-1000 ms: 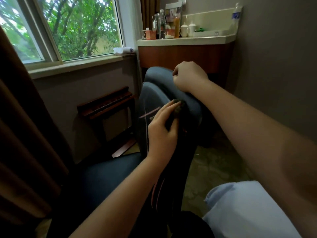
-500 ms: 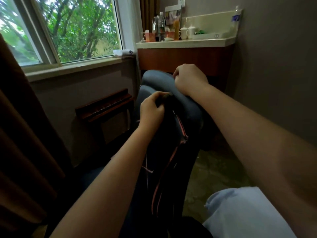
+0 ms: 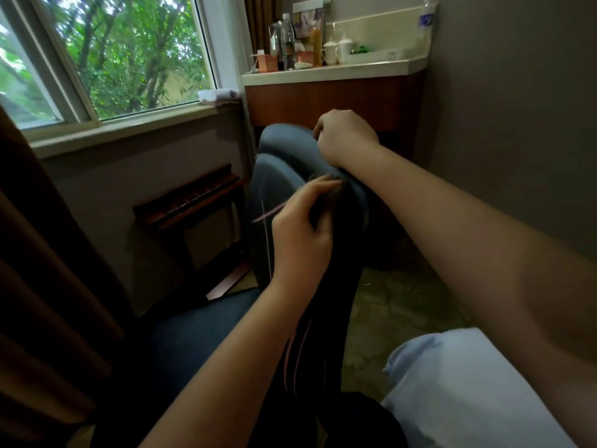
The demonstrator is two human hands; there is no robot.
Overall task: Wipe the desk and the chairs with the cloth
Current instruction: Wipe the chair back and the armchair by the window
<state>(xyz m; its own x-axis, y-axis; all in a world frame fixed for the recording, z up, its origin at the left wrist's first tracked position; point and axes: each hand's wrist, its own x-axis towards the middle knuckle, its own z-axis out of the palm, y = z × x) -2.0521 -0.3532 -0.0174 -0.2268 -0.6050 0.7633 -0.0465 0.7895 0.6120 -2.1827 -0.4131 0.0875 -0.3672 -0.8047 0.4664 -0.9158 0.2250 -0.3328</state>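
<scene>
A blue-grey chair [image 3: 277, 163] stands in front of me with its backrest toward me. My left hand [image 3: 302, 232] presses a dark cloth [image 3: 337, 218] against the backrest just below its top edge. The cloth has pink stripes and hangs down the back of the chair. My right hand [image 3: 345, 137] is closed over the top edge of the backrest, a little beyond the left hand. The desk [image 3: 326, 97] has a pale top and a red-brown wooden front, and stands behind the chair against the far wall.
Bottles [image 3: 287, 40], two white cups [image 3: 337, 50] and small boxes crowd the desk top. A wooden rack [image 3: 190, 202] sits under the window sill, where a white folded towel [image 3: 219, 95] lies. A brown curtain [image 3: 38, 253] hangs at left. Patterned carpet [image 3: 397, 305] lies right of the chair.
My left hand with the cloth rose to the top edge of the backrest, then slid back down a little. My right hand has kept its hold on the backrest.
</scene>
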